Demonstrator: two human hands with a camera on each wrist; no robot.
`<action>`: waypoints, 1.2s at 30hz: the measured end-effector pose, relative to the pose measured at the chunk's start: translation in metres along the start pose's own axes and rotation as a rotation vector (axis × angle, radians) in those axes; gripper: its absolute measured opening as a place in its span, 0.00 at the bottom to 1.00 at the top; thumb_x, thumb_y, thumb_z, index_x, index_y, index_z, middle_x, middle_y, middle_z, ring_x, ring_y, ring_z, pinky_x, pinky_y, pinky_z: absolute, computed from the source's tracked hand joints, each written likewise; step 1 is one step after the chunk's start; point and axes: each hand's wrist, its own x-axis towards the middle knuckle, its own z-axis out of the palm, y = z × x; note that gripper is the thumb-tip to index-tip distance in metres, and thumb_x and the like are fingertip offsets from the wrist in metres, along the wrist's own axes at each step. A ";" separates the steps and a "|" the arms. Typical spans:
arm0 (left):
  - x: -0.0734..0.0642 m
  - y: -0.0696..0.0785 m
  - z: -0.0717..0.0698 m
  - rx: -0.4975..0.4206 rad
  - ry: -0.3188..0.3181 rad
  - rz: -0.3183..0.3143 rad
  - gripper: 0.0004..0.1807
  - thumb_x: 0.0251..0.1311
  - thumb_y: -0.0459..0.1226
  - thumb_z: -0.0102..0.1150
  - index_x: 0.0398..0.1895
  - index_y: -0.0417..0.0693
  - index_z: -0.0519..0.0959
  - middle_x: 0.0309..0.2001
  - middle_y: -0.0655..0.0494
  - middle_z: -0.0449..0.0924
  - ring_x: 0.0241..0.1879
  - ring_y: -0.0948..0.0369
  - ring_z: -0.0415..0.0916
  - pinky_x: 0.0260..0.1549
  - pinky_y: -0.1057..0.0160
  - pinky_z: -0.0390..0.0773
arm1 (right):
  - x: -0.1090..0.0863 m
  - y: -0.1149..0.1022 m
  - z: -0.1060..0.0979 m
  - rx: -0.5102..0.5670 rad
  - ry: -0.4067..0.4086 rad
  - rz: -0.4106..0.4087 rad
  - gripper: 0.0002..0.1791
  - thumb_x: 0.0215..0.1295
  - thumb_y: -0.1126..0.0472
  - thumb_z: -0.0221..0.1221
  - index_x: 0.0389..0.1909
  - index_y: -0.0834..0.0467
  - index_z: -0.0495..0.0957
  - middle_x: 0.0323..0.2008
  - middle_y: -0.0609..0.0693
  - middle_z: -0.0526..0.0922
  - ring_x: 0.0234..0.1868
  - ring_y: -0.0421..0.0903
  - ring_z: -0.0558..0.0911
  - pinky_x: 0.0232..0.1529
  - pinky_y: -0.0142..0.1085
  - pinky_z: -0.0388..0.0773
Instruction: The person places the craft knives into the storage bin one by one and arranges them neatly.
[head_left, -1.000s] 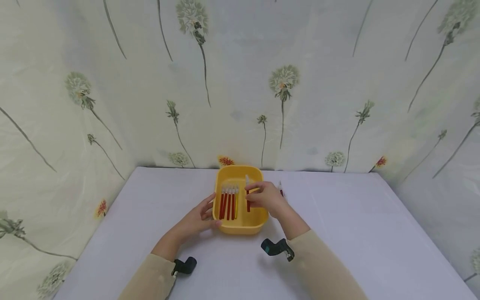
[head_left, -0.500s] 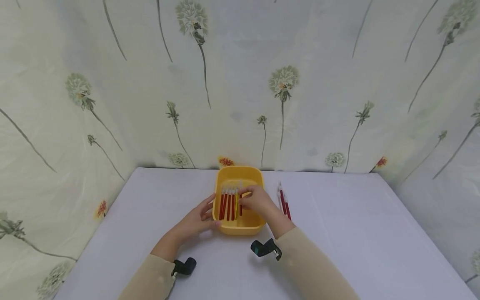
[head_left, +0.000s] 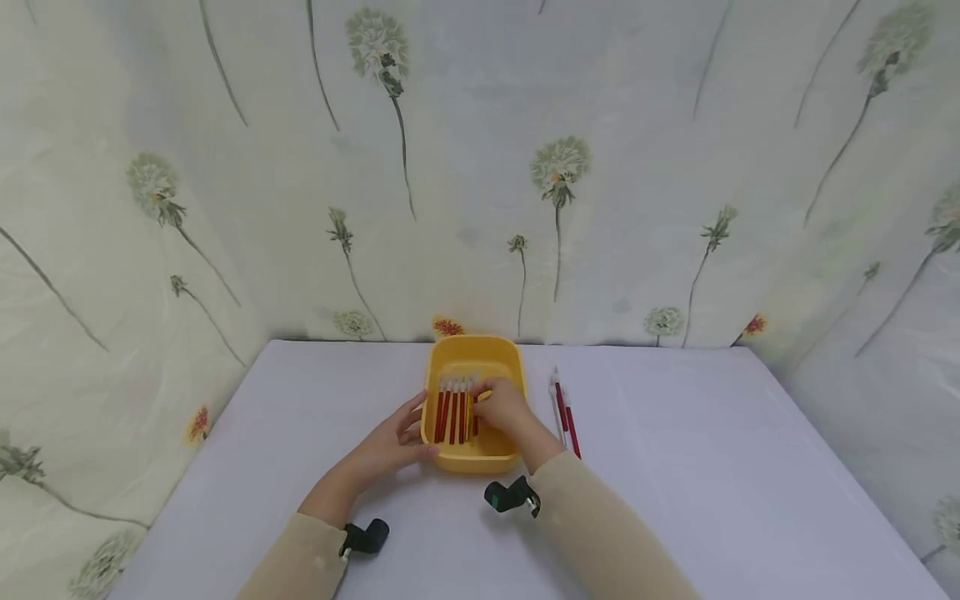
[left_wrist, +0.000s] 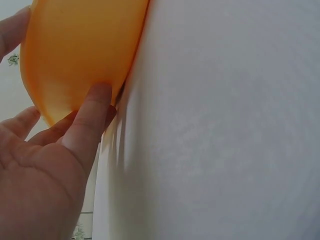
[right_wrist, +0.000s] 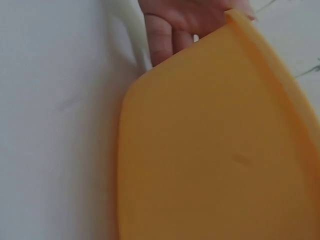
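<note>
A yellow plastic tray (head_left: 483,463) stands near the far edge of the white table. My left hand (head_left: 393,440) holds its near left corner, thumb at the front and fingers along the outer wall (left_wrist: 82,45). Inside, several slim red pen-like sticks (head_left: 452,417) with whitish ends lie side by side, along with a yellow one (head_left: 468,418). My right hand (head_left: 504,408) reaches into the tray and pinches another red pen-like stick (head_left: 476,427) beside the yellow one. The tray's wall (right_wrist: 210,140) hides its fingertips in the right wrist view.
Right of the tray, a few more red pen-like sticks (head_left: 573,429) lie close together on the white tabletop (head_left: 675,467). Behind the table hangs a pale cloth with a dandelion print (head_left: 420,250). Small black cameras (head_left: 365,537) are strapped at both wrists.
My right hand has moved left and lowered the red stick to the row, beside the yellow one. My left hand has kept its hold on the tray. The sticks on the table have come into view.
</note>
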 end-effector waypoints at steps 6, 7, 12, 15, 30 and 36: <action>-0.001 -0.001 -0.002 0.009 -0.011 0.007 0.55 0.56 0.44 0.74 0.81 0.64 0.48 0.76 0.46 0.57 0.71 0.47 0.64 0.65 0.47 0.68 | 0.004 0.002 0.007 -0.046 0.020 0.038 0.13 0.60 0.69 0.64 0.47 0.64 0.81 0.30 0.53 0.77 0.27 0.44 0.74 0.26 0.32 0.72; 0.000 -0.001 -0.002 0.004 -0.014 0.009 0.55 0.56 0.44 0.74 0.81 0.64 0.48 0.76 0.47 0.56 0.71 0.47 0.64 0.65 0.47 0.68 | 0.004 0.002 0.007 -0.047 0.022 0.045 0.14 0.60 0.69 0.64 0.48 0.64 0.81 0.29 0.53 0.77 0.26 0.44 0.74 0.25 0.32 0.71; 0.000 -0.001 -0.002 -0.011 -0.013 0.015 0.54 0.57 0.43 0.74 0.81 0.65 0.49 0.77 0.47 0.56 0.71 0.47 0.64 0.65 0.46 0.69 | 0.007 0.001 0.007 -0.065 0.022 0.069 0.14 0.62 0.69 0.64 0.48 0.62 0.81 0.30 0.53 0.76 0.26 0.44 0.73 0.25 0.32 0.70; 0.000 -0.001 -0.002 -0.009 -0.006 0.012 0.53 0.57 0.43 0.73 0.81 0.66 0.49 0.76 0.48 0.56 0.71 0.47 0.64 0.65 0.46 0.69 | 0.009 0.000 0.007 -0.089 0.027 0.073 0.12 0.63 0.68 0.64 0.48 0.61 0.81 0.33 0.53 0.76 0.29 0.46 0.73 0.27 0.32 0.70; 0.000 -0.001 -0.001 0.009 -0.012 0.001 0.55 0.54 0.47 0.75 0.81 0.67 0.49 0.77 0.48 0.57 0.70 0.48 0.65 0.65 0.47 0.68 | -0.001 -0.002 -0.005 0.002 0.052 -0.019 0.11 0.67 0.67 0.60 0.49 0.60 0.82 0.36 0.53 0.78 0.34 0.47 0.76 0.32 0.34 0.75; 0.000 -0.001 -0.002 0.023 -0.001 -0.008 0.56 0.53 0.48 0.76 0.80 0.69 0.49 0.76 0.49 0.57 0.70 0.48 0.65 0.66 0.45 0.67 | -0.020 -0.014 -0.035 -0.009 0.076 -0.048 0.13 0.68 0.64 0.62 0.52 0.59 0.82 0.43 0.55 0.79 0.41 0.50 0.76 0.40 0.38 0.77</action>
